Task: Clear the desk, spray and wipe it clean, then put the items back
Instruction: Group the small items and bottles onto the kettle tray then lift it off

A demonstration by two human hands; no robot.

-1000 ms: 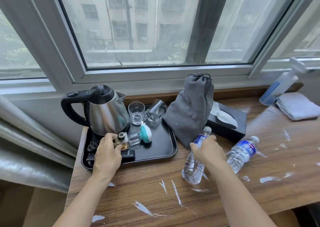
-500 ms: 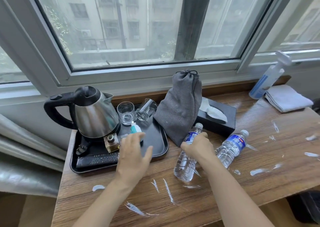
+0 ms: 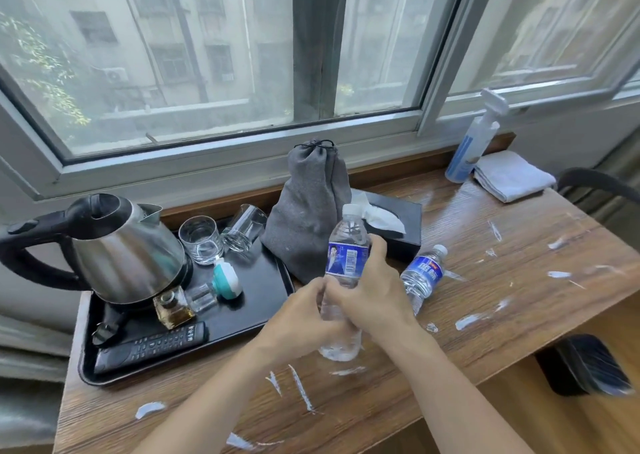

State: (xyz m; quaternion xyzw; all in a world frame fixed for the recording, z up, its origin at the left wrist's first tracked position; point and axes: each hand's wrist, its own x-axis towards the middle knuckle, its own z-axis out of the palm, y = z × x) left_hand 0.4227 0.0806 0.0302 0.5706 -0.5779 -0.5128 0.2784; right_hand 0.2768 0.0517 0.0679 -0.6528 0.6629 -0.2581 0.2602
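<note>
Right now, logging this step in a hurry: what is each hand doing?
Left hand: fingers curled round the lower part of the upright water bottle.
Right hand: grips the same bottle around its middle.

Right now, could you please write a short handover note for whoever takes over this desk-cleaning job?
Hands: the right hand and the left hand both grip one upright water bottle over the desk.
Things: the second bottle lies on the desk to its right. The tray at left holds the kettle, two glasses, small bottles and the remote. The grey pouch and tissue box stand behind; the spray bottle and cloth are at the far right.
Done: nothing is cleared yet; white smears remain.
Left: clear everything, spray, wipe, put items back.
</note>
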